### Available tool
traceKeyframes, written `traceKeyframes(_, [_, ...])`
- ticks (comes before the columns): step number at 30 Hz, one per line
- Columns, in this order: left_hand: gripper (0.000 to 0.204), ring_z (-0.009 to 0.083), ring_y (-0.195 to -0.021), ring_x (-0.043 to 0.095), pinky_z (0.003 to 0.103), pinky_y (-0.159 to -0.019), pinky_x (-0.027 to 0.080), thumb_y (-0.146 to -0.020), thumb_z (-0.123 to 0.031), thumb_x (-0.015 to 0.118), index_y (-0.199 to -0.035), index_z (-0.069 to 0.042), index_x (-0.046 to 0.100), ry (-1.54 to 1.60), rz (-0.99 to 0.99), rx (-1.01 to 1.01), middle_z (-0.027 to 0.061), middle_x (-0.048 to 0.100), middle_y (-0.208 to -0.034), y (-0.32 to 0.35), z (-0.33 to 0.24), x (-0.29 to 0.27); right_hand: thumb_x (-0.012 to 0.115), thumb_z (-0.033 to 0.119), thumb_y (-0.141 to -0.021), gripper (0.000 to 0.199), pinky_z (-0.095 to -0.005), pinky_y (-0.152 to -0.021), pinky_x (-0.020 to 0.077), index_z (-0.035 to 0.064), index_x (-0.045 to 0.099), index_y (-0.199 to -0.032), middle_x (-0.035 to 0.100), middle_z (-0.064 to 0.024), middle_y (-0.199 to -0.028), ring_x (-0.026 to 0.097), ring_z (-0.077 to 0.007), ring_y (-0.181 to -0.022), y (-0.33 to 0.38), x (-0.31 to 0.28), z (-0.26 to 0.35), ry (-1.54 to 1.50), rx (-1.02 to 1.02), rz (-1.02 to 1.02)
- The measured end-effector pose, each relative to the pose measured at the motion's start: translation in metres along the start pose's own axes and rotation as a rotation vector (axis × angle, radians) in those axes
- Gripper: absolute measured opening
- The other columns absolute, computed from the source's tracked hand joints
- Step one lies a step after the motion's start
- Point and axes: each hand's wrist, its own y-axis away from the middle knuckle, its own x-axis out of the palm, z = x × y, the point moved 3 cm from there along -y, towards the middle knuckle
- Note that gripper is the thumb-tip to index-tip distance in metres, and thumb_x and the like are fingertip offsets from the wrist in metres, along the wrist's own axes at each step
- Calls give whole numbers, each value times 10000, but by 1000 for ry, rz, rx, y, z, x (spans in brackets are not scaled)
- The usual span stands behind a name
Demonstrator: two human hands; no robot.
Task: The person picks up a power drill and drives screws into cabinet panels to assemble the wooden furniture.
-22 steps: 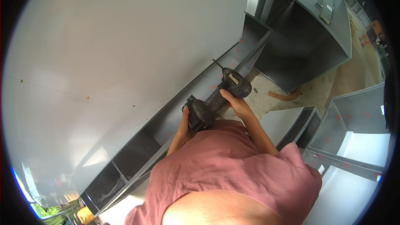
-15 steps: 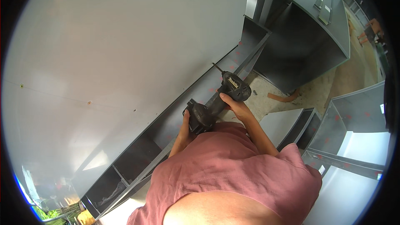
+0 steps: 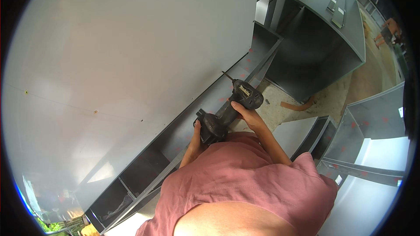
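A black cordless impact driver (image 3: 247,95) with a long thin bit is held between my two hands in front of my body. My right hand (image 3: 243,112) wraps round its grip, close under the motor housing. At the other end, my left hand (image 3: 197,132) grasps the battery base; most of its fingers are hidden behind it. The bit (image 3: 227,76) points up and left, its tip appearing by the lower edge of a large pale grey panel (image 3: 144,43). Along that panel runs a faint line with a few screws or holes (image 3: 96,112).
Beneath the panel lies a long dark cabinet frame (image 3: 144,166) with compartments and red marks. A dark open cabinet (image 3: 313,48) stands upper right, metal strips (image 3: 339,15) on top. A curved brown strip (image 3: 297,105) lies on the floor. Another person (image 3: 389,30) is far right.
The view has shifted slightly. The driver and both hands sit a little lower in the picture, with the same grip.
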Motion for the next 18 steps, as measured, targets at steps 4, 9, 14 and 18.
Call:
traceKeyframes(4, [695, 270, -1191, 479, 447, -1025, 363, -893, -671, 245, -1345, -169, 407, -5, 27, -67, 107, 490, -1301, -7, 1, 12, 650, 324, -850, 452, -335, -850, 485, 72, 534, -1207, 560, -37, -1153, 550, -151, -1026, 1, -17, 11, -54, -49, -37])
traceKeyframes(9, [763, 261, -1054, 556, 468, -848, 494, -849, -727, 286, -1292, -127, 446, -264, -39, -109, 129, 532, -1211, -51, -21, 37, 635, 360, -854, 493, -334, -822, 500, 71, 502, -1231, 558, -40, -1161, 559, -147, -1015, -18, -52, 37, -36, -143, -99])
traceKeyframes(14, [785, 278, -1025, 568, 506, -800, 509, -833, -743, 304, -1306, -127, 419, -359, -15, -124, 152, 533, -1186, -96, -31, 55, 639, 367, -850, 491, -342, -817, 507, 73, 499, -1217, 560, -62, -1149, 564, -152, -1021, -43, -86, 54, -108, -203, -144])
traceKeyframes(18, [802, 305, -1016, 573, 499, -792, 513, -822, -753, 319, -1316, -126, 401, -349, 28, -129, 168, 524, -1187, -108, -29, 59, 646, 365, -845, 480, -346, -810, 508, 68, 513, -1199, 565, -59, -1112, 567, -149, -1000, -49, -94, 56, -134, -197, -127])
